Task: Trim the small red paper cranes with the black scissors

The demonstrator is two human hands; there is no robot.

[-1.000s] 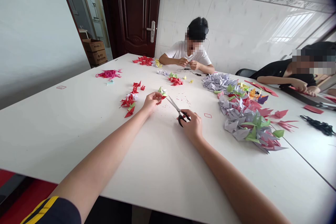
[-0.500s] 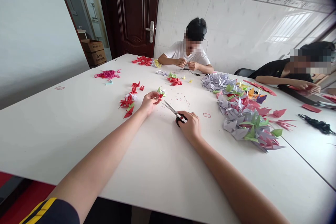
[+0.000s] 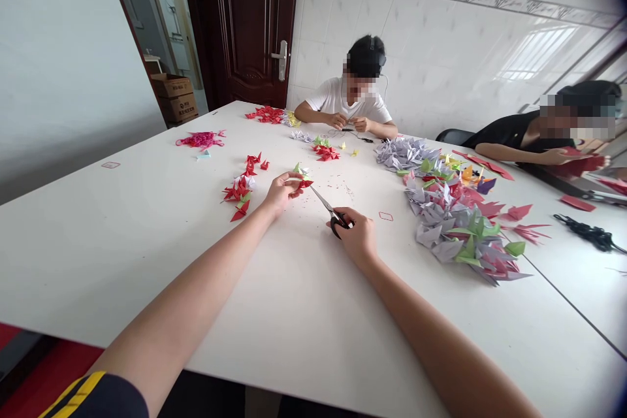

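Between the fingertips of my left hand [image 3: 285, 192] is a small red paper crane [image 3: 306, 184], its pointed end toward the right. My right hand [image 3: 359, 235] is closed round the black handles of a pair of scissors [image 3: 325, 203]. The blades look nearly closed, and their tip is at the crane's right end; whether it touches the paper I cannot tell. Tiny red paper scraps [image 3: 343, 188] are scattered on the table behind the scissors. Left of my left hand lies a row of red, white and green folded cranes [image 3: 238, 189].
A large pile of grey, pink and green cranes [image 3: 455, 215] covers the white table [image 3: 147, 255] at right. Pink strings [image 3: 202, 139] lie at left. Across the table a person in white [image 3: 360, 98] works with both hands; another person in black [image 3: 519, 132] holds red paper at right.
The red crane has turned in my left fingers and now shows more to the right. The scissors' tip has moved up to it, and the blades look more closed.
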